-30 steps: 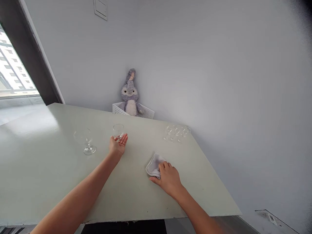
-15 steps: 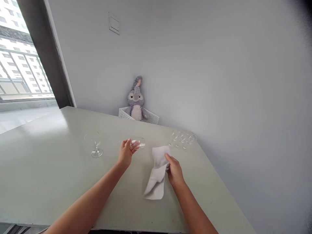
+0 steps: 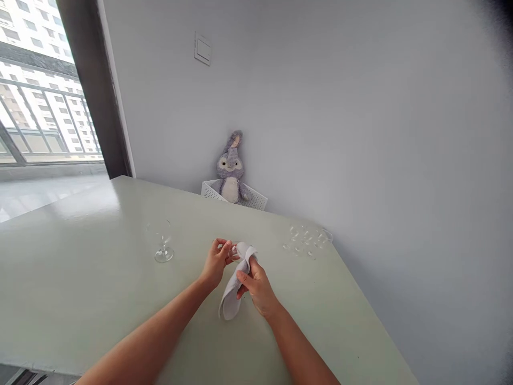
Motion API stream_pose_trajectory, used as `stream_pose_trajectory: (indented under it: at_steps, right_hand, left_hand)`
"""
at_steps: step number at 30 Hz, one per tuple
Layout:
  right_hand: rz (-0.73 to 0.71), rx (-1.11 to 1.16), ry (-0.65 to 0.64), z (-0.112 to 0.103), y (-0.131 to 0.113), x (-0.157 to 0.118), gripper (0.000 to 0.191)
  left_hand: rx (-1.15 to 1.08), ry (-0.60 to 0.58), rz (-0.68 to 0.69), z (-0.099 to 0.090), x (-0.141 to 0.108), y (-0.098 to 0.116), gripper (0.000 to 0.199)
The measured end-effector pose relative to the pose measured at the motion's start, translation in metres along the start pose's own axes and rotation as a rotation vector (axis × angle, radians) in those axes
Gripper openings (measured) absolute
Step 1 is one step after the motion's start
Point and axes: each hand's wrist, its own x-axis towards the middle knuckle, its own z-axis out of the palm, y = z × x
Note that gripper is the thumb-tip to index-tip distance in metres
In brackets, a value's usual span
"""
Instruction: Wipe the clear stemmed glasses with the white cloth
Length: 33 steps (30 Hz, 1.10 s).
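My left hand (image 3: 217, 262) is closed around a clear stemmed glass (image 3: 234, 251), held sideways just above the table; most of it is hidden by fingers and cloth. In my right hand (image 3: 256, 286) a light grey cloth (image 3: 232, 299) is gripped, its upper part bunched against the glass and its lower end hanging down. Left of my hands, another stemmed glass (image 3: 164, 254) stands upright on its foot.
A cluster of clear glassware (image 3: 306, 240) lies near the table's right edge. Behind the pale green table (image 3: 100, 278), a plush rabbit (image 3: 230, 171) sits in a white perforated basket (image 3: 256, 201) against the wall. A window is at far left.
My right hand has moved left, bringing the cloth from beside the glass onto it. My left hand keeps its hold on the glass. The view has shifted slightly.
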Motion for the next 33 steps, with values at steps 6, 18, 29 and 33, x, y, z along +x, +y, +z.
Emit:
stream_pose_trajectory:
  at_steps: [6, 18, 29, 33]
  right_hand:
    - [-0.017, -0.090, 0.102, -0.015, 0.040, 0.016, 0.032]
    - [0.004, 0.195, 0.202, -0.016, 0.030, 0.012, 0.038]
    - [0.052, 0.137, 0.189, -0.023, 0.022, 0.010, 0.027]
    - [0.102, 0.396, 0.241, -0.015, 0.017, 0.005, 0.025]
  left_hand:
    - [0.287, -0.111, -0.036, 0.002, -0.003, -0.003, 0.029]
    - [0.141, -0.363, 0.039, 0.001, -0.001, 0.003, 0.045]
    - [0.304, -0.322, 0.095, -0.004, 0.002, 0.004, 0.043]
    - [0.168, -0.420, 0.047, -0.003, 0.000, 0.014, 0.048]
